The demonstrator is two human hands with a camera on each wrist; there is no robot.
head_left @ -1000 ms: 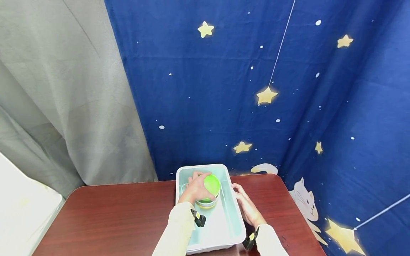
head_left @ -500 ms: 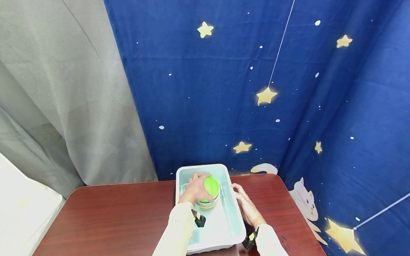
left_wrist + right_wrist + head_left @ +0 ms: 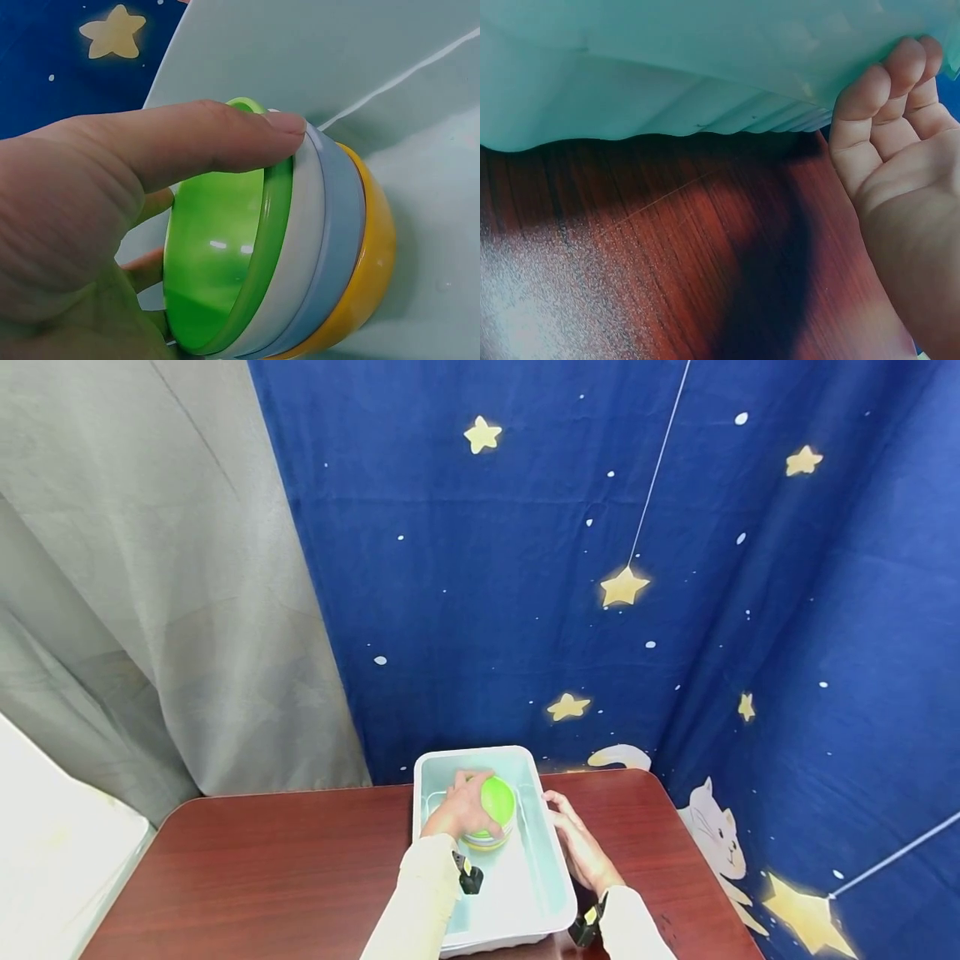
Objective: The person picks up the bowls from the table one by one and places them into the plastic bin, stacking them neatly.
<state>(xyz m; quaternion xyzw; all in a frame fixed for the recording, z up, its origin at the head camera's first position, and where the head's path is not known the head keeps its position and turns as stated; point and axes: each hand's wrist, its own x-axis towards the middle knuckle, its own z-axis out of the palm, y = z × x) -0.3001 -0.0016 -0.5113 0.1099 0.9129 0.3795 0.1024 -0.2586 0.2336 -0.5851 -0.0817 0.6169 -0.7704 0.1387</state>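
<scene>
A light blue-green plastic bin (image 3: 510, 897) stands on the table. Inside it, toward the back, is a nested stack of bowls: a green bowl (image 3: 214, 259) at the top, then a white bowl (image 3: 306, 217), a grey-blue bowl (image 3: 341, 232) and a yellow-orange bowl (image 3: 379, 259). My left hand (image 3: 463, 810) grips the stack, its thumb over the near rims in the left wrist view. The other fingers are partly hidden behind the green bowl. Outside the bin, my right hand (image 3: 581, 845) rests its fingertips (image 3: 866, 94) against the right wall, fingers slightly bent.
The reddish-brown wooden table (image 3: 285, 868) extends left and right of the bin. Behind it hang a grey curtain (image 3: 225, 652) and a blue star-patterned curtain (image 3: 480, 610). A white surface (image 3: 60, 852) lies at the far left.
</scene>
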